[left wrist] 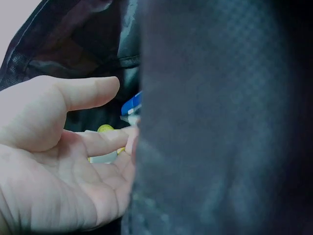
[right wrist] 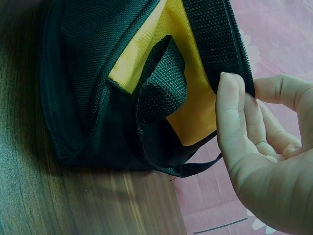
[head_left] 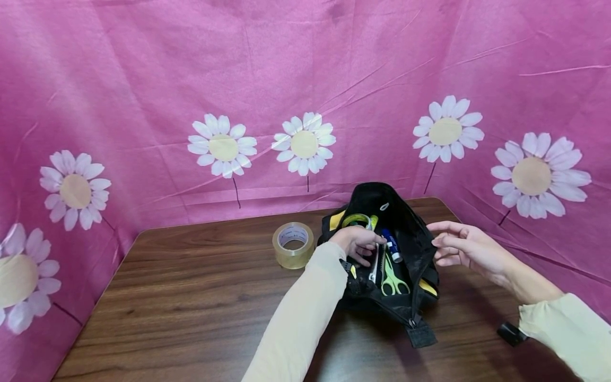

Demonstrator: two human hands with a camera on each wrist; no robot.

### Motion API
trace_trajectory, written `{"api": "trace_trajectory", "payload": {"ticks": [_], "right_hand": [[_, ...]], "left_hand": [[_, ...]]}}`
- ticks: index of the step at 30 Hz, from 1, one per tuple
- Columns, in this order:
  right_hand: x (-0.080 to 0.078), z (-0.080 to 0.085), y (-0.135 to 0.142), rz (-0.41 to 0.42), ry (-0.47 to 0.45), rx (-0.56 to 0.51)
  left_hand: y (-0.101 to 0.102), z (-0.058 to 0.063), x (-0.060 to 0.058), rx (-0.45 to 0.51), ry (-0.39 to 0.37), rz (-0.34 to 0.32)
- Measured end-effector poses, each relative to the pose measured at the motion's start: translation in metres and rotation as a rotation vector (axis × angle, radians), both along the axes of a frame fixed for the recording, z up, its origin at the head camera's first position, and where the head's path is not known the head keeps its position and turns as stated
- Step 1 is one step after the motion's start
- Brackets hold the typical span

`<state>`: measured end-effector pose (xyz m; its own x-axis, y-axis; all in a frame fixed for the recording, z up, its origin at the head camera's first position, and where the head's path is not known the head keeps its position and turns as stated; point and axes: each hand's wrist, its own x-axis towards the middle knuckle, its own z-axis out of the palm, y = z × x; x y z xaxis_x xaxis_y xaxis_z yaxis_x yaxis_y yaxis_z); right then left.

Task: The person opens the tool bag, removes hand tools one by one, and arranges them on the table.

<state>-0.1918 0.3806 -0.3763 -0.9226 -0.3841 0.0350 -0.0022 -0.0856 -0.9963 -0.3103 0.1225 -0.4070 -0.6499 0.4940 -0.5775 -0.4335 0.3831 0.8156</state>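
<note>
A black bag (head_left: pixel 369 199) with yellow patches stands with its zippered top spread wide. My left hand (head_left: pixel 358 244) reaches inside it, fingers loosely extended and thumb apart; in the left wrist view the bag's dark wall (left wrist: pixel 210 117) hides the fingertips. Beside that hand lie green-handled scissors (head_left: pixel 391 284) and a blue-and-white tube-shaped item (head_left: pixel 392 246). A yellow-green ring-shaped item (head_left: pixel 355 218) sits farther back in the bag. On the right, my right hand (right wrist: pixel 264 132) pinches the zippered edge (right wrist: pixel 239 54) between thumb and fingers.
A roll of clear packing tape (head_left: pixel 296 260) stands on the wooden table (head_left: pixel 191 297), left of the bag. Behind the table hangs a pink cloth (head_left: pixel 267 69) printed with white daisies. A small black device (head_left: pixel 512 334) is at the right sleeve.
</note>
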Motion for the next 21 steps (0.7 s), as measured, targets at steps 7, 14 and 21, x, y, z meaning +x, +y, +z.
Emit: {"api": "trace_trajectory", "payload": {"ticks": [7,14,21], "right_hand": [[0.0001,0.0010,0.0009,0.002,-0.002,0.023],[-0.0004,-0.0014,0.0017,0.004,-0.004,0.024],[-0.0001,-0.0009,0.0027,0.019,-0.006,0.008]], "left_hand": [[0.0029,-0.0010,0.0007,-0.014,-0.005,-0.056],[0.0033,-0.0049,0.0029,-0.010,-0.005,-0.031],[0.0064,-0.0075,0.0025,0.013,-0.009,-0.055]]}}
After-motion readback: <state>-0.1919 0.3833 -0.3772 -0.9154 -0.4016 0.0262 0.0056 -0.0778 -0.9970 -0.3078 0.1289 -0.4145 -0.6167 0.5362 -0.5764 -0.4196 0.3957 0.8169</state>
